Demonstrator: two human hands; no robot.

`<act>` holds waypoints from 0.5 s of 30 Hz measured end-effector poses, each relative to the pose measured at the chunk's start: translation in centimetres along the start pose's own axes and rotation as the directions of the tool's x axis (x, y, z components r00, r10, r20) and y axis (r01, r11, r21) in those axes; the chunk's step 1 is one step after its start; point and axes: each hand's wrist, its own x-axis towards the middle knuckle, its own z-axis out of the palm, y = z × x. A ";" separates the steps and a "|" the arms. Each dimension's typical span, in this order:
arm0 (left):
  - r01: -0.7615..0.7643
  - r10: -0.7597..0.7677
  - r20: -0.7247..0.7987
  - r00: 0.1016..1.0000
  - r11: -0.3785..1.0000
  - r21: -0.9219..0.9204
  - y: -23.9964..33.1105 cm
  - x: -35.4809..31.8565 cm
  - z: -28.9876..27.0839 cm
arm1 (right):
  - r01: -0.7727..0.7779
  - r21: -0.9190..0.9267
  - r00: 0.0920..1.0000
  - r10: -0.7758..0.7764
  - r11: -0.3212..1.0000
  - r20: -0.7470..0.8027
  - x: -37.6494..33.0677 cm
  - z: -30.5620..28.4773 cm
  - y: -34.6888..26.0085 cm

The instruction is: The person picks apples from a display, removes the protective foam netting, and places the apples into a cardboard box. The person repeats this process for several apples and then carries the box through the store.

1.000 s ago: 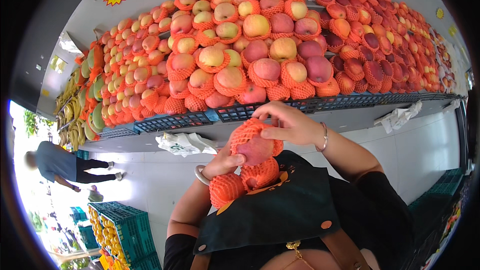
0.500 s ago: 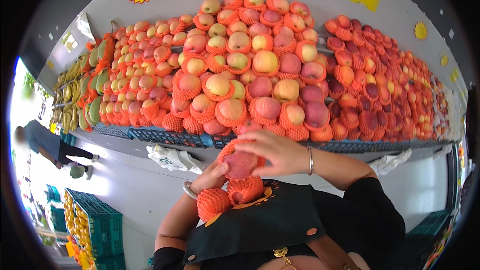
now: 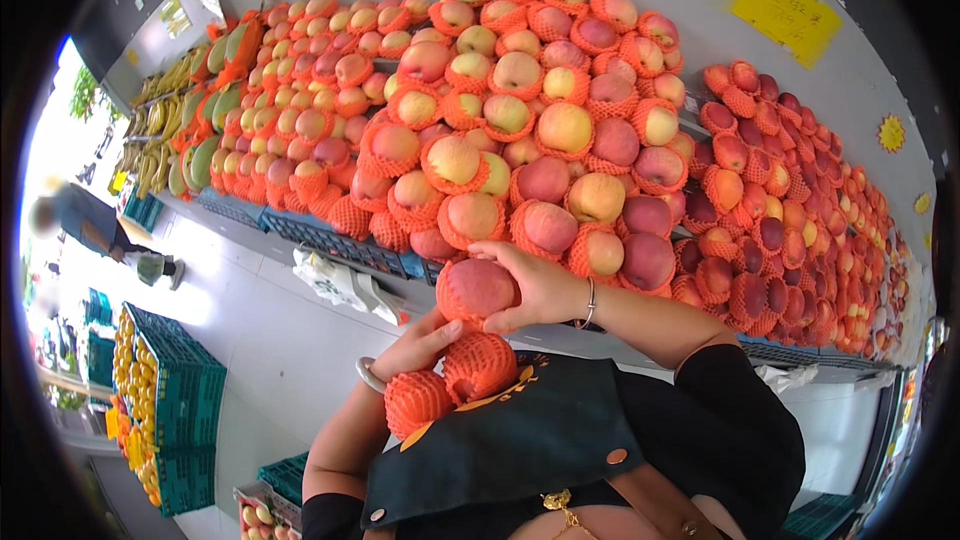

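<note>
My right hand (image 3: 545,290) is wrapped around a pink-red apple (image 3: 482,288), whose left side sits in an orange foam net. The apple is held in front of my chest, close to the display's lower edge. Just below it, my left hand (image 3: 415,348) curls against two more apples in foam nets, a left netted apple (image 3: 418,404) and a right netted apple (image 3: 479,366). Both rest against my dark apron (image 3: 500,445). The left thumb lies along the top of these netted apples, and its other fingers are mostly hidden.
A sloped display of netted apples (image 3: 565,128) rises ahead, with darker red netted fruit (image 3: 755,230) to the right. Bananas (image 3: 160,130) lie far left. Green crates (image 3: 190,410) of yellow fruit stand lower left, near a person (image 3: 90,220). White plastic bags (image 3: 340,280) hang below the display.
My right hand has closed around the apple, which has risen slightly. My left thumb has come off that apple onto the netted ones below. The view has tilted and shifted.
</note>
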 end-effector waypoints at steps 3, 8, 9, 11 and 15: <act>-0.085 0.086 -0.003 0.996 0.993 0.078 -0.2 0.3 0.3 | 0.007 -0.106 0.997 0.001 0.994 0.073 0.5 -0.4 -0.8; -0.176 0.183 -0.017 0.983 0.964 0.200 0.6 0.2 0.9 | -0.034 -0.262 0.977 -0.024 0.964 -0.214 1.9 -4.6 0.1; -0.138 0.143 -0.009 0.990 0.965 0.223 0.7 0.1 0.9 | -0.073 -0.275 0.945 -0.022 0.959 -0.327 2.4 -5.9 0.5; -0.055 0.056 0.007 0.998 0.960 0.275 0.6 -0.1 0.8 | -0.177 -0.389 0.914 0.005 0.904 -0.405 4.3 -8.0 2.4; 0.073 -0.114 0.104 0.988 0.940 0.334 1.0 -0.2 0.8 | -0.301 -0.551 0.892 0.026 0.778 -0.450 6.2 -7.0 6.7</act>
